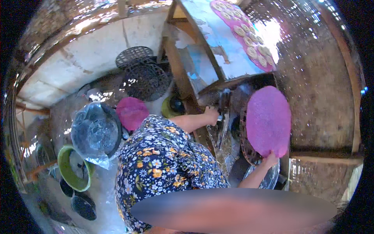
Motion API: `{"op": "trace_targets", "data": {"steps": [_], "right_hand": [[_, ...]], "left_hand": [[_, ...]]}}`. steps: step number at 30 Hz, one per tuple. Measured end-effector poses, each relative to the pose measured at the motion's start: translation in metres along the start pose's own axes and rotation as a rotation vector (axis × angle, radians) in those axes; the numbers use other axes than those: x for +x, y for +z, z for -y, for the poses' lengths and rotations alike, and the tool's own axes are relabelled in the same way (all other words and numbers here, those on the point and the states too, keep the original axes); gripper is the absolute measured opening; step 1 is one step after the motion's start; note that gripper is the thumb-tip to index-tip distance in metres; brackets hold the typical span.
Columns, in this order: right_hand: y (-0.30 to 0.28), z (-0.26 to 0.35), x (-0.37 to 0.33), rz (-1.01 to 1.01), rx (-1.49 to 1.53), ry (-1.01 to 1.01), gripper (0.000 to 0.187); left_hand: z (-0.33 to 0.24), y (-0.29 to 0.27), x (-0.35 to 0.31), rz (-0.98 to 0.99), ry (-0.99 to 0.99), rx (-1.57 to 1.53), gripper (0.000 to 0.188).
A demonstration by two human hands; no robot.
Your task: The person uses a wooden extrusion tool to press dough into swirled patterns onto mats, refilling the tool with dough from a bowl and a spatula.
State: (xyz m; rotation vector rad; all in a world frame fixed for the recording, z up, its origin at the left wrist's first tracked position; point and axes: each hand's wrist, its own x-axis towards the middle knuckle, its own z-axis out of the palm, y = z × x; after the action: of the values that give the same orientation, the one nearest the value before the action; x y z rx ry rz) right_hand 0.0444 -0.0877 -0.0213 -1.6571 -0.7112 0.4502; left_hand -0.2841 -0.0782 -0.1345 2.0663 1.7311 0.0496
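A flat pink oval mat (269,121) stands out at the right, its near edge pinched by my right hand (270,159). Beneath it, the rim of a dark woven basket (244,136) shows along the left side. My left hand (211,116) is closed at the wooden frame, with a small shiny piece showing beside the fingers; what it grips is mostly hidden. Just past that hand are narrow upright slats (223,117) of a wooden, worn-looking apparatus.
On a blue-white tabletop (210,35) lies another pink mat (230,19) bearing several pale round pieces. A plastic-covered basin (95,130), pink round piece (131,113), green tub (64,165) and dark pan (83,206) sit left. Black baskets (146,82) lean by the wall.
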Motion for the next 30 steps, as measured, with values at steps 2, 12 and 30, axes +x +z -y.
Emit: {"op": "trace_targets", "data": {"steps": [2,12,30], "right_hand": [[0.005,0.011,-0.007,0.021,-0.053,0.015,0.036],[-0.017,-0.057,0.055,-0.026,-0.071,-0.216,0.05],[-0.02,0.15,-0.097,0.365,-0.111,-0.727,0.071]], "left_hand": [[-0.009,0.013,0.014,0.017,0.013,0.013,0.04],[0.002,0.022,0.004,-0.204,0.022,-0.28,0.037],[-0.135,-0.171,-0.047,-0.813,0.957,0.139,0.023]]}}
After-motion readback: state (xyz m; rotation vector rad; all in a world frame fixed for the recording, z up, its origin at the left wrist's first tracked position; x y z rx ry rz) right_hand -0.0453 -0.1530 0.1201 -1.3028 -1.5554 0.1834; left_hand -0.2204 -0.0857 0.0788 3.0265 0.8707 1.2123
